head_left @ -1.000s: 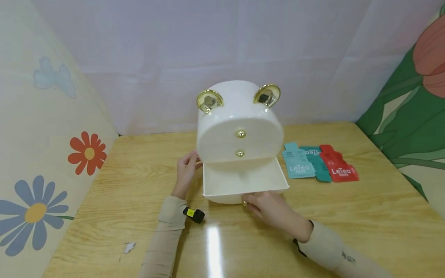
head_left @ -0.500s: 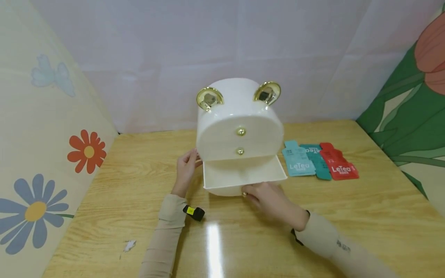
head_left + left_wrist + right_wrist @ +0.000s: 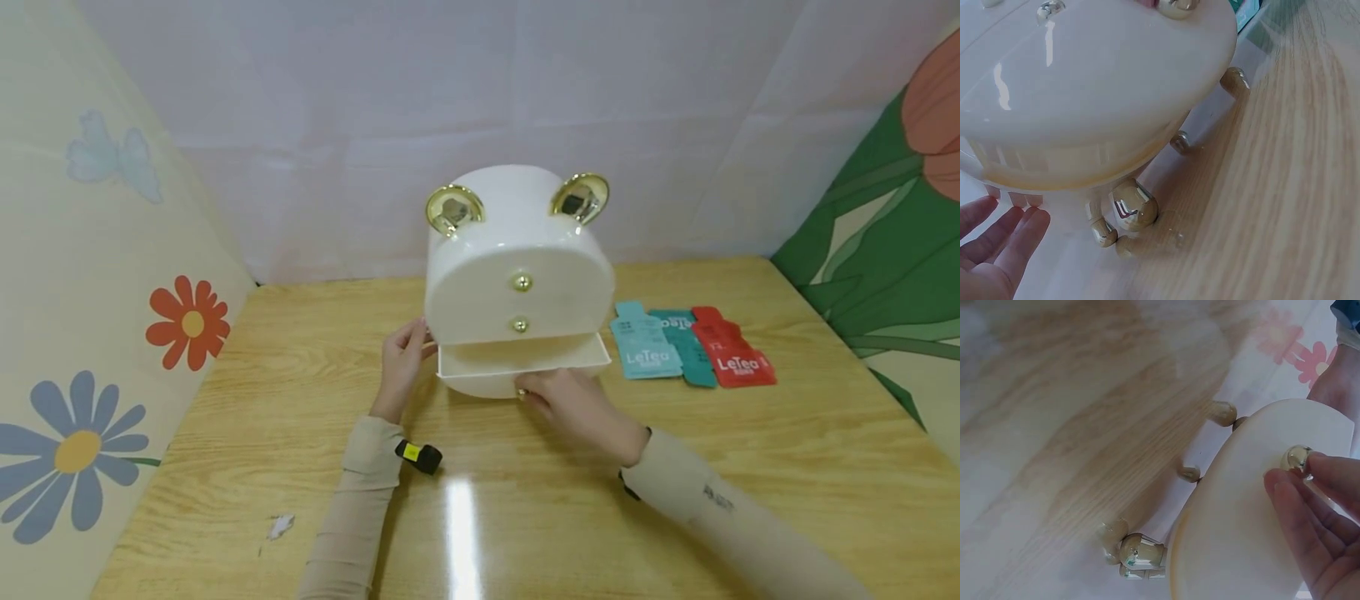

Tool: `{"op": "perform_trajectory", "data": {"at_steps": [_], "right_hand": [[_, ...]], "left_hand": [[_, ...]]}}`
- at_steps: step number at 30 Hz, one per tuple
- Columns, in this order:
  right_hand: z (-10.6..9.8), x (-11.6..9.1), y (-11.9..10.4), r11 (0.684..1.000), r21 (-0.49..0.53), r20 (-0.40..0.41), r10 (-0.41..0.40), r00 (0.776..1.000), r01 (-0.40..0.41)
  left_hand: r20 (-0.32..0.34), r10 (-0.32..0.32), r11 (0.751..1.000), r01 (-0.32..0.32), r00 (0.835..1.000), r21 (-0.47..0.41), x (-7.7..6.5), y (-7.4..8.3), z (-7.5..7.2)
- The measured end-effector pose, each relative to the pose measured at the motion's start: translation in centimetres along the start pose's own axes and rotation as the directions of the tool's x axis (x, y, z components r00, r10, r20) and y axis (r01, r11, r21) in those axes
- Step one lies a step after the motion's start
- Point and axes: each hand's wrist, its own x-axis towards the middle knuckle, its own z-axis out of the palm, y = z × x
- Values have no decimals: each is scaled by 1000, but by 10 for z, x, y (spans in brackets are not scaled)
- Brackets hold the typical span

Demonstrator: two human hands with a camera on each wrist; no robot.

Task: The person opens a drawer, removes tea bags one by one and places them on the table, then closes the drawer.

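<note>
Head view: white box (image 3: pixel 517 267) with gold ears stands mid-table; bottom drawer (image 3: pixel 517 367) partly out at box front. Judged step: drawer sliding shut; next move calls for straight push, box braced. Right hand (image 3: pixel 573 404) at drawer front, fingers curled by knob. Left hand (image 3: pixel 403 362) flat against box's left side.

Left wrist view: left hand (image 3: pixel 991 250) fingers straight, touching box (image 3: pixel 1097 94) wall near gold feet (image 3: pixel 1132 206).

Right wrist view: right hand (image 3: pixel 1322 519) fingertips pinch gold knob (image 3: pixel 1297 459).

Sachets (image 3: pixel 690 346) lie right of box.

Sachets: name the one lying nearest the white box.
The light blue sachet, leftmost of the three; the teal sachet and red sachet lie farther right of the box.
</note>
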Motion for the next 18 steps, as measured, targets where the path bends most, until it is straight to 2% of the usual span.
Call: {"op": "perform_trajectory", "data": {"at_steps": [5, 18], "right_hand": [[1, 6, 4, 1000, 2, 15, 21, 1000, -21], [5, 20, 17, 1000, 3, -12, 19, 1000, -19]], "left_hand": [[1, -2, 1000, 2, 1000, 9, 1, 0, 0], [4, 9, 1000, -9, 1000, -11, 1, -1, -1]]}}
